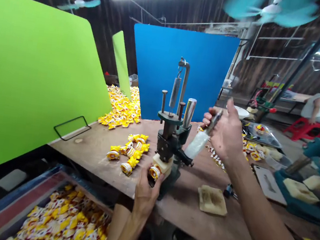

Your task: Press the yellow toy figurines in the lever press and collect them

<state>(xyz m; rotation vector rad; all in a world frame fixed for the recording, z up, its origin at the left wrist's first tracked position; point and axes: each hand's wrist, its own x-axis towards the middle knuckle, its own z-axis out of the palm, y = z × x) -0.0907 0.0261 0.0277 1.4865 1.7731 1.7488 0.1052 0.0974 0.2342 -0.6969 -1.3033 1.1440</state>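
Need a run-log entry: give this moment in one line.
left hand: holds yellow-white piece at hand press | right hand: grips lever

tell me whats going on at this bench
A person is working a hand press on a wooden bench. The left hand holds a yellow and white piece at the pale block at the press's base, while the right hand grips the raised lever handle. More yellow pieces lie in a cluster left of the press, a bigger pile sits farther back, and a tray below the bench edge is full of them.
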